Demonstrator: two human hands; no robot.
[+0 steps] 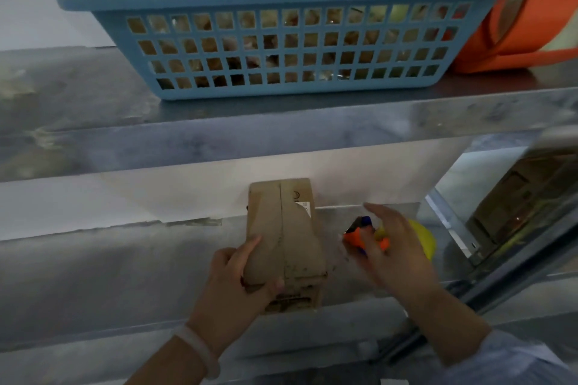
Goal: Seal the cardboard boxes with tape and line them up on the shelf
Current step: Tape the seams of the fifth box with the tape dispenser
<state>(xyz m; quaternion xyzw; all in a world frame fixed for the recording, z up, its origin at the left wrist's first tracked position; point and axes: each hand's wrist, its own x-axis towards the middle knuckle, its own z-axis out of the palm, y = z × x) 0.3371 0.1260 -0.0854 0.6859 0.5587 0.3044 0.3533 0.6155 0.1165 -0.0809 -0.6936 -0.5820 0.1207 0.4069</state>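
With its fingers closed round the near end, the left hand point(239, 273) steadies the cardboard box point(291, 228) lengthwise on the lower steel shelf point(93, 259), while the right hand point(394, 247) grips the tape dispenser point(353, 234) just beside it, probably ready to seal the centre seam.

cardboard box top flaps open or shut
Shut: the cardboard box has both flaps lying flat, meeting along a centre seam. Whether tape covers that seam, cannot tell.
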